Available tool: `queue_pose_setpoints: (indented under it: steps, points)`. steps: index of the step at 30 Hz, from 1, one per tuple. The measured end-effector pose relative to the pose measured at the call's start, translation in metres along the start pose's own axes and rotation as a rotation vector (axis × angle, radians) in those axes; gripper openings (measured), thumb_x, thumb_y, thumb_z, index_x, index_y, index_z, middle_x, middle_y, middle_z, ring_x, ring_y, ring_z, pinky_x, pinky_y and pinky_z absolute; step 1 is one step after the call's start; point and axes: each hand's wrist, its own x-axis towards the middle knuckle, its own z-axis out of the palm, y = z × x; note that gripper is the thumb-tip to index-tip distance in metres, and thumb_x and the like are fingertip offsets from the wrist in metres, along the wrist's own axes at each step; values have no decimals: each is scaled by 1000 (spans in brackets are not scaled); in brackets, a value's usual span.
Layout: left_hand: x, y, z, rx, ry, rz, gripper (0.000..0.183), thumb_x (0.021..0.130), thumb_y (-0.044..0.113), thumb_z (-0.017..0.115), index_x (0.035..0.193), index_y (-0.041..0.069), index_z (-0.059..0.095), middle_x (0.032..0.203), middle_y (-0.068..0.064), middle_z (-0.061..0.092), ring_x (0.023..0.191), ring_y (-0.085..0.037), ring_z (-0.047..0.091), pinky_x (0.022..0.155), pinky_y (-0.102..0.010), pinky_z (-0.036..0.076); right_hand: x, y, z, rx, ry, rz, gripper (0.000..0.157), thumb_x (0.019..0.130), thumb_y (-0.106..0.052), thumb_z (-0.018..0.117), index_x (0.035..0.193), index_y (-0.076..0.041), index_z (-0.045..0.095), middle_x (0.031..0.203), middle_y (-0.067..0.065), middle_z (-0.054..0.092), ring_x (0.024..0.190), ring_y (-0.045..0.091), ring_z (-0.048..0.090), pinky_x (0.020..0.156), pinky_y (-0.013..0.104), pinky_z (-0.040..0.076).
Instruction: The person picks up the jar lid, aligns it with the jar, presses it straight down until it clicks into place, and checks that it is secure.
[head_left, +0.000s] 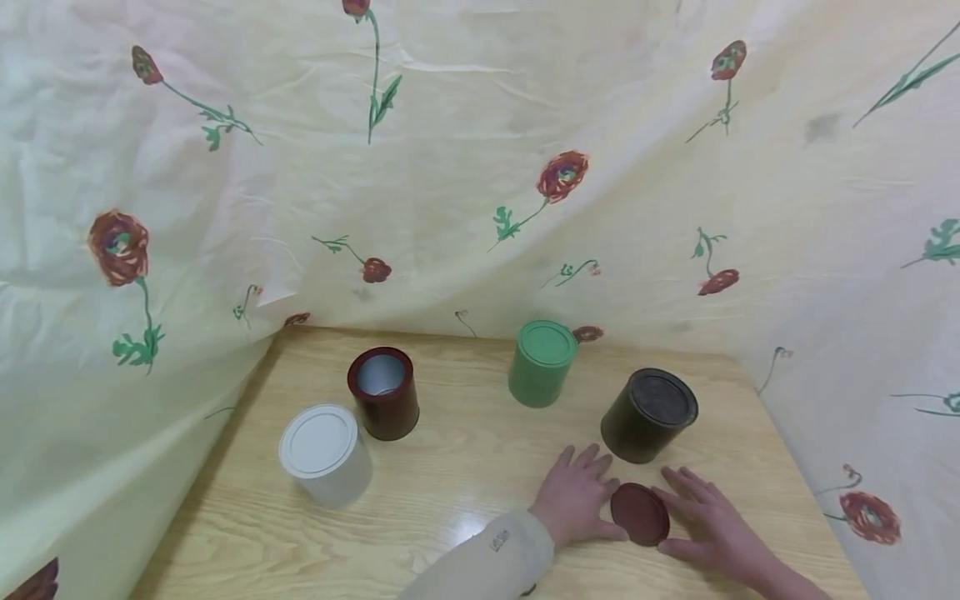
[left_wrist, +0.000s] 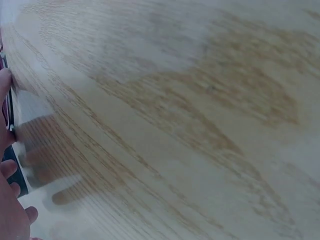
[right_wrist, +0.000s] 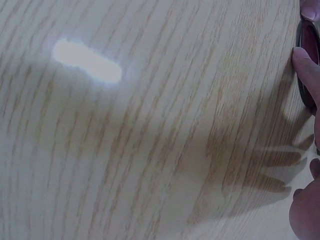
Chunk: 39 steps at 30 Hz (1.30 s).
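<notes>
A round dark red lid (head_left: 640,514) lies on the table between both hands. My left hand (head_left: 576,500) is at its left side, fingers spread forward, thumb and forefinger right at the rim. From the other side my right hand (head_left: 708,529) frames it, fingers extended, thumb near the rim's lower right. In the right wrist view the right thumb (right_wrist: 305,67) lies against the edge of the lid (right_wrist: 312,42). The left fingers (left_wrist: 6,82) show only at the border of the left wrist view. A black can (head_left: 649,415) with its lid on stands just beyond the hands.
A dark red can (head_left: 392,412) stands uncovered at the back left, its silvery inside showing. Beside it is a white lidded can (head_left: 337,479). A green lidded can (head_left: 542,371) stands at the back, before a flowered cloth (head_left: 450,208). All are on a wood-grain table (head_left: 300,550).
</notes>
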Motion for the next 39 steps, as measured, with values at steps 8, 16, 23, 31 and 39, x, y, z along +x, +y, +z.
queue_pose_setpoints:
  steps: [8,16,23,31,39]
  points:
    - [-1,0,1,4,2,7,77,84,92,55,144,46,64,164,13,48,157,-15,35,127,-43,34,2,-2,1,6,28,-29,74,65,-32,99,130,-8,75,160,-5,48,155,-7,15,118,11,5]
    - [-4,0,-3,1,-3,31,77,85,92,52,146,46,63,165,12,46,158,-15,34,127,-43,33,0,-11,-1,20,24,17,75,63,-30,100,130,-7,75,161,-9,46,152,-11,14,114,3,7]
    - [-9,-4,-13,15,5,58,76,87,91,51,146,44,64,164,12,48,157,-16,37,127,-43,34,-1,-19,-2,50,43,41,77,61,-25,102,131,-7,74,158,-12,49,150,-13,20,111,-1,13]
    - [-14,-12,-20,18,24,82,77,88,91,51,148,43,62,165,11,47,156,-17,38,128,-44,32,3,-28,-5,72,47,40,80,66,-23,102,136,-4,71,143,13,63,150,-12,26,118,3,12]
    - [-23,-23,-41,16,40,112,76,89,89,53,148,41,63,166,9,47,156,-18,38,128,-45,32,10,-42,-8,81,74,46,81,65,-20,102,138,-3,69,141,16,62,151,-9,28,122,8,10]
